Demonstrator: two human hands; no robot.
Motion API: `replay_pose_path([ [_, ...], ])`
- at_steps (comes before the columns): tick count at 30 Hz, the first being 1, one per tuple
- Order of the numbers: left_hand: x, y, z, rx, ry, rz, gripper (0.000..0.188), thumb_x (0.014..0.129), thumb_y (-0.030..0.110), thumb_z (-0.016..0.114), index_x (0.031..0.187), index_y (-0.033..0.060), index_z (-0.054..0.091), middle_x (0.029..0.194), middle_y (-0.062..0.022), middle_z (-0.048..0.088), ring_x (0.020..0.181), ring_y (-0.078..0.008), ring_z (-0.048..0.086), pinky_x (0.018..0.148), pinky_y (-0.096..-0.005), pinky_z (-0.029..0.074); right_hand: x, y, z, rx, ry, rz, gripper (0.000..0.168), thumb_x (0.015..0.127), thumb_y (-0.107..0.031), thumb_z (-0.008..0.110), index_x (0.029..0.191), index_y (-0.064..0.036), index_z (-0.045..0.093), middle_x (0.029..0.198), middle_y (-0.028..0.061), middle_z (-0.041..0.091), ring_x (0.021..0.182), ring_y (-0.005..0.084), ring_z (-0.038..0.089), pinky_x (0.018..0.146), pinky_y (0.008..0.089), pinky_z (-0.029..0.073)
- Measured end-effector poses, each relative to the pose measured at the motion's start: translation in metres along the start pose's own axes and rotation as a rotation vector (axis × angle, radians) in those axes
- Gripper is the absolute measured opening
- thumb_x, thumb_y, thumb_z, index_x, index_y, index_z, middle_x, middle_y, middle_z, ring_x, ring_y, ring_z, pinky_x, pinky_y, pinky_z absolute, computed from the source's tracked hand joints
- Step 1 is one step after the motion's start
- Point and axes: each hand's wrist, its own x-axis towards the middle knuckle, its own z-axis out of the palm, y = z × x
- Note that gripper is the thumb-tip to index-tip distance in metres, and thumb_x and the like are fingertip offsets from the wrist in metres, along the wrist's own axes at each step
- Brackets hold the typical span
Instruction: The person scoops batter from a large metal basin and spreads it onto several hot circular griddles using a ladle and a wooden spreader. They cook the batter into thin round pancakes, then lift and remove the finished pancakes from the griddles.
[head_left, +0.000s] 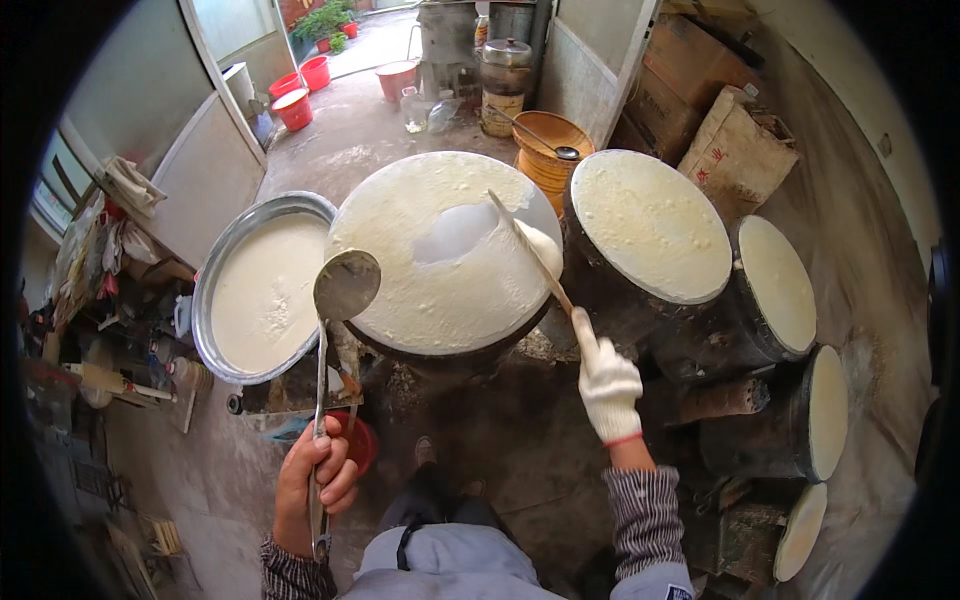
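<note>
My bare left hand (319, 472) is closed around the handle of a metal ladle (347, 285). The ladle's round bowl hangs between a metal basin (262, 292) of creamy batter and the large round griddle (420, 300) before me. In my right hand (609, 382), in a white knitted glove, is a thin wooden spreading stick (536, 259), its index finger laid along it. The stick lies slantwise over the right part of the griddle. Pale batter covers much of the plate, with a bare grey patch near its middle and a thick white mound (541, 249) behind the stick.
Several more batter-covered round griddles (651, 225) curve away on the right. A woven basket (553, 135) with a dark ladle (566, 152) on it stands behind. A red bucket (358, 442) sits below the basin. Cardboard boxes (686, 67) are stacked back right; red buckets (292, 109) stand back left.
</note>
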Motion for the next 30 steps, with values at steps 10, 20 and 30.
replay_pose_path([
  [10, 0.047, 0.025, 0.002, 0.028, -0.078, -0.090, 0.017, 0.098, 0.015, 0.047, 0.113, 0.0071, 0.048, 0.063, 0.0000, 0.037, 0.045, -0.0105, 0.036, 0.035, -0.0230, 0.029, 0.096, -0.038, -0.041, 0.958, 0.122, 0.078, 0.057, 0.086, -0.007, 0.065, 0.141, -0.013, 0.047, 0.103, 0.0238, 0.065, 0.086, 0.0320, 0.066, 0.077, 0.0357, 0.051],
  [20, 0.077, 0.034, -0.001, 0.010, -0.124, -0.185, 0.016, 0.097, 0.014, 0.049, 0.111, 0.0075, 0.048, 0.063, -0.0003, 0.035, 0.045, -0.0104, 0.036, 0.035, -0.0238, 0.031, 0.038, -0.038, -0.012, 0.400, -0.331, 0.577, 0.050, 0.091, -0.037, 0.056, 0.140, -0.033, 0.046, 0.097, 0.0186, 0.068, 0.085, 0.0375, 0.065, 0.075, 0.0478, 0.051],
  [30, 0.076, 0.038, -0.005, -0.018, -0.155, -0.150, 0.016, 0.097, 0.014, 0.046, 0.111, 0.0071, 0.047, 0.063, 0.0003, 0.036, 0.045, -0.0098, 0.036, 0.034, -0.0234, 0.032, 0.064, -0.037, -0.042, 0.936, -0.540, 0.793, 0.056, 0.087, -0.052, 0.053, 0.140, -0.040, 0.044, 0.116, 0.0168, 0.066, 0.110, 0.0371, 0.061, 0.096, 0.0454, 0.045],
])
